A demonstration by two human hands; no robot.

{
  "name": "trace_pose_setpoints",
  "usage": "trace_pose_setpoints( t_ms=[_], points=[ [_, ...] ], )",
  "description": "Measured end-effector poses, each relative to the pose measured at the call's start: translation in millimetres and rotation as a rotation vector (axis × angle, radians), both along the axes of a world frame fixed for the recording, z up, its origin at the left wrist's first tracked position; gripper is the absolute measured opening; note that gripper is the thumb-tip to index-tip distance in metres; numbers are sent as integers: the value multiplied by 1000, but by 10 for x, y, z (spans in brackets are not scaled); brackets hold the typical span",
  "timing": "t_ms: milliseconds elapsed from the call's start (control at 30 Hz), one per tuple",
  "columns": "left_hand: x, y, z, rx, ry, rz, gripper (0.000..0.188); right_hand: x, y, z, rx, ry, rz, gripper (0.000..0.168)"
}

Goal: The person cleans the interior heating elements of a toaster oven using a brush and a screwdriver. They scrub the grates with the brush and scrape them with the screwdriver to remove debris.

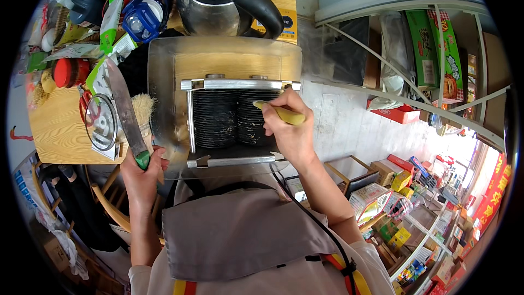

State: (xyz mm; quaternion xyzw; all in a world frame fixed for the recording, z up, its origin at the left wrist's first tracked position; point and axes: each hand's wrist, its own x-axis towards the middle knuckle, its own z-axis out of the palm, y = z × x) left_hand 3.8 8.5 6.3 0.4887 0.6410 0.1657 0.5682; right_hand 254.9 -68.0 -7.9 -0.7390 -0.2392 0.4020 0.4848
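My left hand [143, 164] grips a knife [125, 106] by its green handle, blade pointing away from me, together with a pale bristle brush [143, 110] beside it. Between the thumb and fingers of my right hand [290, 127] is a yellow-green handled tool [286, 114], its pale end over a machine part with two stacks of black ridged discs [215, 119] in a metal frame [241, 85]. Light crumbs stick to the discs. The frame sits in a translucent plastic tub [163, 69], close to my body.
An electric kettle [213, 8] stands behind the tub. Bottles, packets, a red-lidded jar [71, 72], red-handled scissors [84, 100] and a round glass lid [101, 122] crowd the wooden table [61, 131] at left. A metal rack [389, 90] with boxes is at right.
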Motion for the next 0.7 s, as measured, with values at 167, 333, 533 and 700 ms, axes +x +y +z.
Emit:
trace_pose_setpoints(
  t_ms=[167, 333, 533, 700],
  points=[
    [-32, -1, -36, 2, 14, -20, 28, 124, -138, 181, 159, 185, -142, 11],
    [-43, -6, -55, 0, 4, -22, 28, 409, -429, 555, 289, 131, -329, 11],
    [-12, 2, -17, 0, 14, 9, 28, 476, -499, 502, 224, 57, -298, 11],
    [-3, -9, -28, 19, -1, 5, 27, 451, -384, 446, 160, 31, -231, 10]
  ],
)
